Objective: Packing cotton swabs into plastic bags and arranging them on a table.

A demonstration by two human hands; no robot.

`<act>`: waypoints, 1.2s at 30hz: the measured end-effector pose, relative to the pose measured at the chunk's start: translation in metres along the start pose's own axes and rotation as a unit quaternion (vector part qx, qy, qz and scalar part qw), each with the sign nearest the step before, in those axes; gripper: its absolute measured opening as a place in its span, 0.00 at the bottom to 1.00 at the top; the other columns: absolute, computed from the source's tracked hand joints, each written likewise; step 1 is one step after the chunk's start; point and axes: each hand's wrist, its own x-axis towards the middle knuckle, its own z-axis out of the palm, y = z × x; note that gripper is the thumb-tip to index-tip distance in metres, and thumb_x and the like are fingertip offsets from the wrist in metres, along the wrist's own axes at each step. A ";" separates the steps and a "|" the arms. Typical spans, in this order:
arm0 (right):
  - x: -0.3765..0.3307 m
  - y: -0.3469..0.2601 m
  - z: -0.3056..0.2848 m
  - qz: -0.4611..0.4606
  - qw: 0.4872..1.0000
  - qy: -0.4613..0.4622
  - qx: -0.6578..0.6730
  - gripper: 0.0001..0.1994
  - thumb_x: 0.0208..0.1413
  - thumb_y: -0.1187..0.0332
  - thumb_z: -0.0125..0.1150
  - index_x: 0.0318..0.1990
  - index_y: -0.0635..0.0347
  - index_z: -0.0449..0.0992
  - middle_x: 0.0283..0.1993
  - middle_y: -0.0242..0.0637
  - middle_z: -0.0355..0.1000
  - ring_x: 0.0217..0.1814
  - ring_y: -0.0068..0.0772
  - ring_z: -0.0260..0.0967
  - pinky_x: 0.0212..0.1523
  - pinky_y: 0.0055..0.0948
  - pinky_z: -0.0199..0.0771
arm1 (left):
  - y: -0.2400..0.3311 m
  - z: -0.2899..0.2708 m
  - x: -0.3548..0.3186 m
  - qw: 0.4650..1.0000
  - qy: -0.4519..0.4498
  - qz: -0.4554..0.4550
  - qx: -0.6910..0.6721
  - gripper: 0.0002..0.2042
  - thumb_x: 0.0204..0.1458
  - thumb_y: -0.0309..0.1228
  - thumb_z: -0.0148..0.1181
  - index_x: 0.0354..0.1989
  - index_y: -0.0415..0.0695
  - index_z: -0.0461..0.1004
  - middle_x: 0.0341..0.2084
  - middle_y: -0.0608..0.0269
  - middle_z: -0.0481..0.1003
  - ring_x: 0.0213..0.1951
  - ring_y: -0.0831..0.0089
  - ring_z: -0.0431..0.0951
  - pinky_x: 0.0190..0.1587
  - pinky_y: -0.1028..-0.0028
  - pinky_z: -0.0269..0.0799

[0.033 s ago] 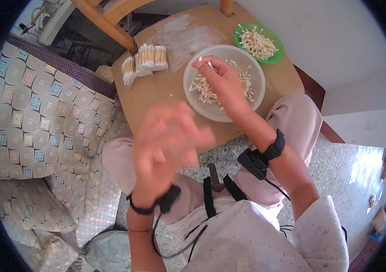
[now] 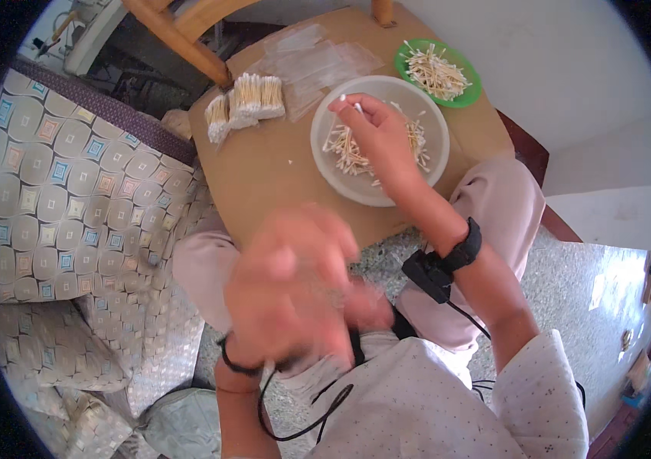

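Note:
Over the white bowl (image 2: 438,162), my right hand (image 2: 383,145) is closed, with thumb and fingers pinching cotton swabs whose white tips (image 2: 343,98) stick out. Loose cotton swabs (image 2: 350,157) lie in the bowl below it, partly hidden by the hand. My left hand (image 2: 291,279) is raised above my lap, near the front edge of the cardboard. Motion smears its fingers, so its grip does not show. Bundles of cotton swabs (image 2: 249,96) in clear wrapping stand at the back left. A green bowl (image 2: 476,83) heaped with cotton swabs sits at the back right.
Flat clear plastic bags (image 2: 314,57) lie behind the white bowl. Brown cardboard (image 2: 252,183) covers the seat of a wooden chair, whose backrest (image 2: 187,30) rises at the far side. Patterned cushions (image 2: 73,191) are on the left, a wall (image 2: 570,84) on the right.
My left hand has dropped toward my lap, away from the cardboard, and its fingers have shifted in a blur. My right hand stays over the white bowl, almost unmoved.

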 end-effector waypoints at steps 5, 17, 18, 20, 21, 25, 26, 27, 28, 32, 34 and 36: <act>0.002 0.005 -0.011 0.038 0.999 0.030 -0.015 0.12 0.56 0.63 0.60 0.38 0.64 0.76 0.24 0.21 0.63 0.25 0.10 0.54 0.25 0.18 0.52 | 0.028 0.040 0.021 0.953 -0.159 0.124 -0.226 0.15 0.48 0.44 0.67 0.33 0.45 0.83 0.33 0.68 0.71 0.31 0.75 0.70 0.28 0.82 0.65; 0.001 0.004 -0.008 0.030 0.999 0.020 0.028 0.10 0.57 0.64 0.60 0.37 0.63 0.76 0.24 0.19 0.63 0.25 0.08 0.53 0.24 0.17 0.50 | 0.048 0.041 -0.004 0.792 -0.332 -0.270 -0.436 0.07 0.50 0.27 0.64 0.35 0.40 0.74 0.28 0.65 0.63 0.29 0.72 0.66 0.32 0.75 0.63; 0.001 0.005 -0.007 0.031 0.999 0.025 0.030 0.10 0.57 0.64 0.60 0.36 0.63 0.76 0.24 0.19 0.63 0.25 0.08 0.53 0.24 0.17 0.51 | 0.054 0.053 -0.005 0.858 -0.200 -0.179 -0.438 0.07 0.47 0.31 0.67 0.31 0.41 0.78 0.26 0.66 0.67 0.24 0.75 0.68 0.26 0.77 0.62; 0.000 0.006 -0.004 0.027 0.999 0.015 0.013 0.10 0.59 0.63 0.57 0.39 0.60 0.76 0.21 0.16 0.57 0.21 0.08 0.48 0.21 0.17 0.45 | 0.060 0.059 -0.007 0.899 -0.059 -0.084 -0.426 0.10 0.45 0.36 0.71 0.27 0.42 0.82 0.24 0.68 0.70 0.20 0.78 0.69 0.20 0.80 0.61; 0.000 0.005 -0.004 0.020 1.000 0.009 -0.001 0.09 0.61 0.62 0.55 0.42 0.56 0.76 0.18 0.14 0.51 0.17 0.07 0.42 0.17 0.17 0.40 | 0.063 0.057 -0.008 0.907 -0.068 -0.108 -0.402 0.08 0.46 0.35 0.70 0.27 0.43 0.82 0.24 0.68 0.70 0.19 0.79 0.69 0.20 0.80 0.61; 0.002 0.007 -0.008 0.027 1.000 0.012 -0.005 0.09 0.61 0.63 0.55 0.42 0.57 0.76 0.18 0.14 0.51 0.17 0.07 0.43 0.17 0.17 0.40 | 0.059 0.062 -0.010 0.910 -0.101 -0.090 -0.393 0.05 0.47 0.32 0.69 0.27 0.44 0.81 0.27 0.67 0.69 0.20 0.80 0.69 0.20 0.81 0.62; 0.003 0.006 -0.006 0.017 1.000 0.006 0.000 0.10 0.61 0.63 0.55 0.42 0.57 0.76 0.18 0.14 0.51 0.17 0.07 0.43 0.17 0.17 0.40 | 0.058 0.061 -0.008 0.910 -0.100 -0.090 -0.392 0.05 0.47 0.32 0.69 0.27 0.44 0.81 0.27 0.67 0.69 0.20 0.80 0.69 0.20 0.81 0.62; 0.003 0.006 -0.006 0.008 1.000 0.001 0.004 0.10 0.60 0.63 0.55 0.42 0.57 0.76 0.18 0.14 0.51 0.17 0.07 0.43 0.18 0.17 0.40 | 0.056 0.059 -0.005 0.906 -0.109 -0.083 -0.400 0.05 0.48 0.32 0.69 0.27 0.44 0.81 0.28 0.66 0.70 0.20 0.80 0.70 0.20 0.82 0.62; 0.002 0.006 -0.005 0.010 1.000 0.001 0.004 0.10 0.60 0.63 0.55 0.42 0.57 0.76 0.18 0.14 0.51 0.17 0.07 0.43 0.18 0.17 0.40 | 0.054 0.058 -0.004 0.902 -0.118 -0.076 -0.407 0.05 0.48 0.31 0.68 0.27 0.44 0.81 0.29 0.66 0.70 0.21 0.80 0.70 0.21 0.82 0.63; 0.002 0.006 -0.007 0.017 1.000 0.014 0.006 0.10 0.60 0.63 0.55 0.42 0.57 0.76 0.18 0.14 0.51 0.17 0.07 0.42 0.18 0.17 0.40 | 0.050 0.059 -0.012 0.920 -0.084 -0.069 -0.377 0.06 0.51 0.34 0.66 0.29 0.46 0.81 0.31 0.65 0.70 0.22 0.80 0.71 0.22 0.82 0.65; 0.002 0.006 -0.007 0.019 1.000 0.019 -0.006 0.10 0.60 0.63 0.55 0.42 0.57 0.76 0.18 0.14 0.51 0.17 0.07 0.42 0.18 0.17 0.40 | 0.048 0.051 -0.007 0.924 -0.051 -0.178 -0.334 0.10 0.49 0.34 0.67 0.22 0.44 0.75 0.27 0.66 0.67 0.21 0.79 0.66 0.22 0.80 0.60; 0.002 0.006 -0.008 0.012 1.000 0.006 -0.004 0.10 0.60 0.63 0.55 0.42 0.57 0.76 0.18 0.15 0.51 0.17 0.07 0.42 0.18 0.17 0.40 | 0.044 0.045 -0.003 0.915 -0.017 -0.284 -0.288 0.16 0.47 0.34 0.68 0.15 0.42 0.69 0.24 0.66 0.64 0.20 0.78 0.62 0.22 0.77 0.56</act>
